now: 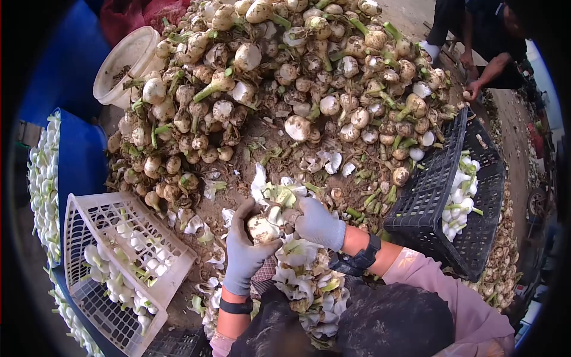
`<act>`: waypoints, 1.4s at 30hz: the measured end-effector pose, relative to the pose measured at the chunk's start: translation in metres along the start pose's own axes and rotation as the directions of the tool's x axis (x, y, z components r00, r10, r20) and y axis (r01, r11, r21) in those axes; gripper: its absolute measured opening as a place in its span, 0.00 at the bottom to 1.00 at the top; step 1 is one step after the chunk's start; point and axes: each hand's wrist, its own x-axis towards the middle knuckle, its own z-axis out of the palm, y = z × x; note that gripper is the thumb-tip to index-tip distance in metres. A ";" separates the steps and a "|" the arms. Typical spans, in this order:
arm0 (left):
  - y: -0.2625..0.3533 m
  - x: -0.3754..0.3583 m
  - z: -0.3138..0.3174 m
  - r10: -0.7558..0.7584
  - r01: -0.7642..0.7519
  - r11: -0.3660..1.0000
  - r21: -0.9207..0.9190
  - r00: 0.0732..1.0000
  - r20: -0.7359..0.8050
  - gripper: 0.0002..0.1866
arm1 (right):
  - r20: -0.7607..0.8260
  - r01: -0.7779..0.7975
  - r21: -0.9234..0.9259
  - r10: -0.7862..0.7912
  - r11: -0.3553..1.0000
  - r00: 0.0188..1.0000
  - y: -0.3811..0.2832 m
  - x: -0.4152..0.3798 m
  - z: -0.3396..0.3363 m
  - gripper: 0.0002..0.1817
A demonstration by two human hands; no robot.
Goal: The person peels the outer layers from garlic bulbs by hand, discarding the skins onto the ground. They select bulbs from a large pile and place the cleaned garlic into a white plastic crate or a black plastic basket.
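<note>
My left hand point(245, 257), in a grey-blue glove with dirty fingertips, is wrapped round a garlic bulb point(259, 229). The bulb's skin is partly off, with pale peel and a greenish stem part near its top. My right hand point(320, 224), gloved too, is closed against the bulb's right side with its fingers on the loose garlic skin point(275, 215); the exact pinch is partly hidden. White skins point(259, 181) lie just beyond my hands, and a heap of peelings point(303, 279) fills the space between my legs.
A large pile of unpeeled garlic point(285, 71) spreads ahead. Cleaned bulbs lie in a white crate point(169, 229) at left and a black crate point(425, 184) at right. A white bucket point(128, 62) and blue container point(83, 169) stand left. Another person's hand point(473, 89) is at upper right.
</note>
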 end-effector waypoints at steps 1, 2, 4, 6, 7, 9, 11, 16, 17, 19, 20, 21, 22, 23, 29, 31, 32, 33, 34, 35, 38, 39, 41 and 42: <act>0.003 -0.001 0.002 -0.091 0.092 0.969 -0.231 0.996 0.016 0.45 | -0.131 0.228 -0.241 -0.265 0.943 0.955 0.011 0.004 0.008 0.11; 0.004 -0.003 0.004 -0.099 0.099 0.969 -0.228 0.995 0.014 0.45 | -0.128 0.225 -0.235 -0.259 0.946 0.957 0.023 0.003 0.008 0.11; 0.006 -0.008 0.009 -0.275 0.239 0.588 -0.772 0.958 0.088 0.37 | -0.002 0.310 -0.656 -0.413 0.688 0.911 0.012 -0.003 0.003 0.10; -0.014 -0.006 0.006 -0.328 0.284 0.371 -0.884 0.931 0.162 0.33 | 0.098 0.354 -0.695 -0.406 0.625 0.909 0.008 -0.006 0.000 0.11; -0.016 -0.007 0.005 -0.332 0.281 0.385 -0.879 0.931 0.152 0.34 | 0.044 0.386 -0.629 -0.465 0.675 0.884 0.016 -0.004 0.004 0.12; -0.012 -0.008 0.006 -0.292 0.232 0.523 -0.820 0.953 0.083 0.39 | -0.040 0.480 -0.323 -0.518 0.816 0.854 0.005 0.000 0.008 0.17; 0.001 -0.008 0.008 -0.253 0.240 0.766 -0.597 0.965 0.063 0.41 | 0.047 0.224 0.275 -0.246 0.935 0.968 0.001 0.004 0.010 0.20; -0.005 -0.014 0.008 -0.171 0.165 0.963 -0.215 0.985 -0.009 0.37 | 0.126 0.116 0.209 -0.144 0.971 0.981 0.000 0.007 -0.002 0.19; -0.002 -0.016 0.005 -0.277 0.247 0.898 -0.364 0.961 -0.030 0.35 | 0.188 0.073 0.216 -0.114 0.974 0.975 0.002 0.005 -0.004 0.16; -0.007 -0.007 0.005 -0.323 0.215 0.866 -0.451 0.930 -0.177 0.30 | 0.247 -0.133 0.360 0.043 0.924 0.968 -0.010 -0.008 0.008 0.18; -0.009 -0.003 -0.004 -0.148 0.128 0.986 -0.109 0.968 -0.201 0.28 | 0.241 -0.030 0.251 -0.033 0.967 0.970 -0.004 -0.012 0.012 0.19; -0.008 0.001 -0.004 -0.162 0.142 0.984 -0.105 0.963 -0.216 0.27 | 0.238 -0.017 0.227 -0.038 0.974 0.971 -0.004 -0.013 0.008 0.17; -0.007 0.002 -0.003 -0.178 0.158 0.982 -0.104 0.958 -0.226 0.27 | 0.231 -0.007 0.202 -0.040 0.979 0.972 -0.005 -0.013 0.003 0.16; -0.006 0.002 -0.003 0.027 -0.009 0.995 0.099 0.983 -0.184 0.27 | 0.118 0.140 0.066 -0.147 0.988 0.982 0.008 -0.007 0.004 0.14; -0.004 -0.006 -0.001 -0.165 0.155 0.966 -0.207 0.986 -0.030 0.26 | 0.300 0.041 0.179 -0.094 0.983 0.949 -0.012 -0.009 -0.010 0.15; 0.001 -0.004 0.002 0.198 -0.211 0.860 0.464 0.977 0.077 0.25 | 0.298 -0.031 0.165 -0.020 0.986 0.954 -0.013 -0.008 -0.010 0.15; -0.002 -0.004 0.000 0.198 -0.209 0.860 0.465 0.977 0.075 0.25 | 0.301 -0.031 0.165 -0.021 0.986 0.953 -0.015 -0.007 -0.009 0.15; -0.007 -0.006 -0.001 0.018 -0.024 0.977 0.210 0.999 0.030 0.22 | 0.287 0.004 0.032 -0.013 0.999 0.958 -0.016 -0.008 -0.007 0.15; -0.009 -0.008 -0.001 -0.166 0.168 0.984 -0.065 0.986 0.032 0.20 | 0.273 0.040 -0.104 -0.010 0.994 0.962 -0.017 -0.007 -0.006 0.16; -0.008 -0.015 0.001 -0.238 0.230 0.894 -0.383 0.971 0.027 0.17 | 0.152 0.147 -0.132 -0.127 0.980 0.980 -0.017 -0.003 -0.006 0.17; -0.002 -0.015 0.002 -0.218 0.168 0.787 -0.594 0.976 -0.012 0.16 | -0.006 -0.032 -0.614 0.036 0.789 0.999 -0.013 0.011 -0.024 0.16; 0.000 -0.014 0.003 -0.218 0.163 0.787 -0.595 0.976 -0.022 0.16 | 0.105 0.003 -0.715 0.103 0.699 0.989 -0.013 0.007 -0.022 0.17; 0.006 -0.014 -0.002 -0.228 0.129 0.734 -0.667 0.972 -0.064 0.17 | 0.297 0.081 -0.788 0.262 0.610 0.918 -0.024 -0.012 -0.005 0.18; 0.006 -0.014 -0.009 -0.301 0.136 0.472 -0.871 0.954 -0.014 0.18 | 0.433 0.180 -0.834 0.418 0.521 0.798 -0.027 -0.020 0.005 0.20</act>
